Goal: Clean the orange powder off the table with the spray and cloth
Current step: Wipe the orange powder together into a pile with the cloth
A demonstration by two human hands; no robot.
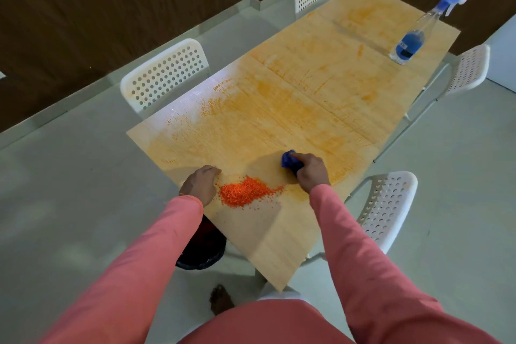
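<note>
Obs: right hand [311,173] grips a bunched blue cloth [289,160], pressed to the table [279,246] near its near right edge. Left hand [201,183] rests at the near left edge, fingers loosely curled, holding nothing, just left of the powder.

Orange powder [245,191]: gathered in a loose granular heap between the two hands, stray grains trailing right. A thin orange smear covers most of the tabletop toward the far end.

Spray bottle [418,32]: upright at the far right corner, well apart from both hands, blue liquid low in a clear body.

Handling, judged: heap is light and loose, will scatter under a fast stroke; better corralled with the cloth toward the edge. Cloth is soft, conforms when wadded. Bottle likely light; take it at the neck under the trigger.

Unclear: a dark round bin [201,248] below the near left edge is mostly hidden by the left sleeve and tabletop; contents not visible. Cloth largely covered by fingers
</note>
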